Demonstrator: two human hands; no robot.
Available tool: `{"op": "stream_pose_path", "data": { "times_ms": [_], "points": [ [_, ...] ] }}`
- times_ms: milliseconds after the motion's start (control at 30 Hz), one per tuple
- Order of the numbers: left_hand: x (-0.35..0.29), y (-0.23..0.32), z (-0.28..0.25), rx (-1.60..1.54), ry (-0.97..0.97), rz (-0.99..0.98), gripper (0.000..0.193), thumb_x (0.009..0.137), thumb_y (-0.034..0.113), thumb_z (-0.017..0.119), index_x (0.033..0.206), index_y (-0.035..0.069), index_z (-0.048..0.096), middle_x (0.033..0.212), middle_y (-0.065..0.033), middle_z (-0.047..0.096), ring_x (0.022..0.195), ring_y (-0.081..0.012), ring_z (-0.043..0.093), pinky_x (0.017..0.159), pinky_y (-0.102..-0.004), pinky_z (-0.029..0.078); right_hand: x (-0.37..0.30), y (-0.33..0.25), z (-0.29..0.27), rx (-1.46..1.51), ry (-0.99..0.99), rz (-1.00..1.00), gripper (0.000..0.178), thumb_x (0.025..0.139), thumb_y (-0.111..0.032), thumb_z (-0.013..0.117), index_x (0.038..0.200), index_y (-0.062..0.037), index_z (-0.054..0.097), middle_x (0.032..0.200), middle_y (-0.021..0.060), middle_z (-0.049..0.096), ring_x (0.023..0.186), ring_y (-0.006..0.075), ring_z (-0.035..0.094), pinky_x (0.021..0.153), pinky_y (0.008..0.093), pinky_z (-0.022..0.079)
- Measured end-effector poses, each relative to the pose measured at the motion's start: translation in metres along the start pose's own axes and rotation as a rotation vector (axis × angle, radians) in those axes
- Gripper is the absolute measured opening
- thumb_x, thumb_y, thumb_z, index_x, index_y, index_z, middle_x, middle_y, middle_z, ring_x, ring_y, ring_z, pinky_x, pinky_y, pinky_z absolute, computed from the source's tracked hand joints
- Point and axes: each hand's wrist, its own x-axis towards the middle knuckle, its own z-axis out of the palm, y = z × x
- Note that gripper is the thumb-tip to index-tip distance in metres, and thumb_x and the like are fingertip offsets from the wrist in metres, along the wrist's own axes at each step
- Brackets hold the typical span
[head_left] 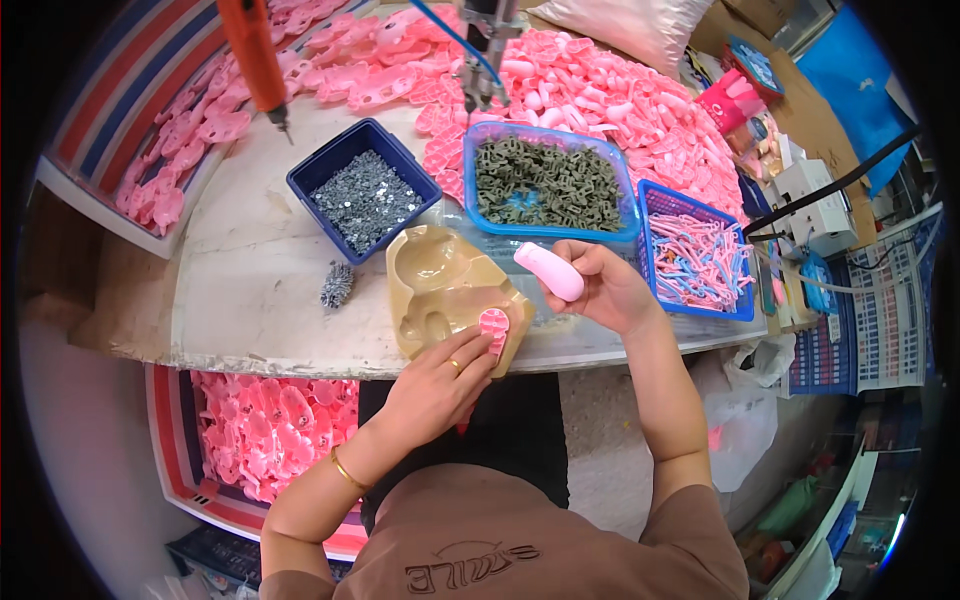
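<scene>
In front of me a tan moulded fixture [412,315] with shaped hollows sits at the table's near edge. A small pink plastic half-shell [494,322], ribbed inside, lies in its right-hand hollow. My left hand [440,385] reaches over the fixture's near edge, its fingertips closed against the lower end of that half-shell; the thumb is mostly hidden. Raised just right of the fixture, my right hand [605,285] pinches a smooth, rounded pink plastic shell [550,270] between thumb and fingers.
Behind stand a dark blue bin [300,180] of small metal screws, a blue tub [555,230] of dark green parts and a basket [648,235] of pink and blue strips. Pink parts [600,80] heap the back. An orange screwdriver [250,55] hangs overhead; screws [338,285] cluster left.
</scene>
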Motion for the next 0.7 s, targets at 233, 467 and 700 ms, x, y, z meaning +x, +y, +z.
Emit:
{"op": "stream_pose_path", "data": {
  "times_ms": [233,467,700],
  "points": [
    [-0.002,0.006,-0.007,-0.189,0.09,-0.128,0.032,0.088,0.012,0.067,0.118,0.003,0.058,0.121,-0.0133,0.062,0.113,-0.0303,0.061,0.092,-0.0376,0.052,0.012,0.008,0.017,-0.034,0.089,0.059,0.014,0.087,-0.014,0.048,0.083,-0.0017,0.052,0.08,0.014,0.061,0.069,0.0223,0.062,0.062,0.0309,0.05],
    [0.032,0.01,-0.033,-0.791,0.355,-0.563,0.032,0.092,0.012,0.067,0.12,-0.002,0.058,0.097,-0.0072,0.067,0.089,-0.0107,0.063,0.075,-0.0273,0.054,0.018,0.022,0.042,-0.129,-0.072,0.136,0.011,0.09,-0.01,0.047,0.089,0.0,0.052,0.091,0.0163,0.066,0.078,0.0228,0.069,0.073,0.0342,0.055],
    [0.035,0.01,-0.036,-0.846,0.391,-0.67,0.025,0.093,0.015,0.067,0.11,-0.003,0.064,0.087,-0.0106,0.071,0.081,-0.0133,0.069,0.071,-0.0302,0.058,0.018,0.038,0.04,-0.068,-0.056,0.089,0.011,0.09,-0.011,0.049,0.09,-0.0006,0.052,0.089,0.0176,0.066,0.079,0.0258,0.07,0.075,0.0354,0.057]
  ]
}}
